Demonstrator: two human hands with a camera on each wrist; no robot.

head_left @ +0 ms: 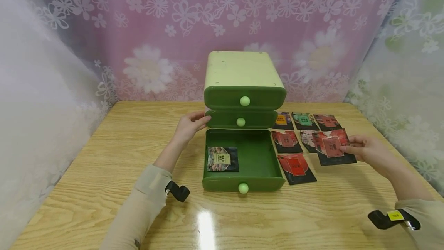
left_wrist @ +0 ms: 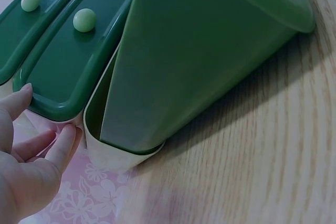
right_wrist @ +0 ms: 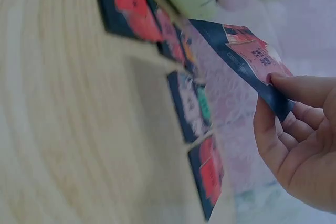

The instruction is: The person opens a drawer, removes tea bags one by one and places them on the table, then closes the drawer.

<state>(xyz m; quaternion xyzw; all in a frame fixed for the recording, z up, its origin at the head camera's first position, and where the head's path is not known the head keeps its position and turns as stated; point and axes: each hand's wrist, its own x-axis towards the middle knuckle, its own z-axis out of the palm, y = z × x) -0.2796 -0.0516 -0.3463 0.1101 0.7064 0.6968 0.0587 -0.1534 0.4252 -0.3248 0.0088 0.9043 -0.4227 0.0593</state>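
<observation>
My right hand (head_left: 372, 151) pinches a flat red-and-black sachet (head_left: 332, 146) by its edge, thumb on top. In the head view the sachet overlaps a pink one (head_left: 308, 141) beneath. My left hand (head_left: 187, 127) touches the left side of a small drawer cabinet (head_left: 243, 68), its thumb at the corner of the middle drawer (head_left: 225, 120). The left wrist view shows its other fingers (left_wrist: 62, 148) extended along the side wall. Below, the bottom drawer (head_left: 258, 155) is pulled out, with a dark sachet (head_left: 222, 159) with a pale label lying at its left.
Several sachets lie to the cabinet's right, among them red (head_left: 297, 168), green-labelled (head_left: 304, 120) and orange-labelled (head_left: 282, 120) ones. The top drawer (head_left: 225, 97) is closed. A wooden table (head_left: 138, 138) carries everything, with a flowered curtain (head_left: 166, 30) behind.
</observation>
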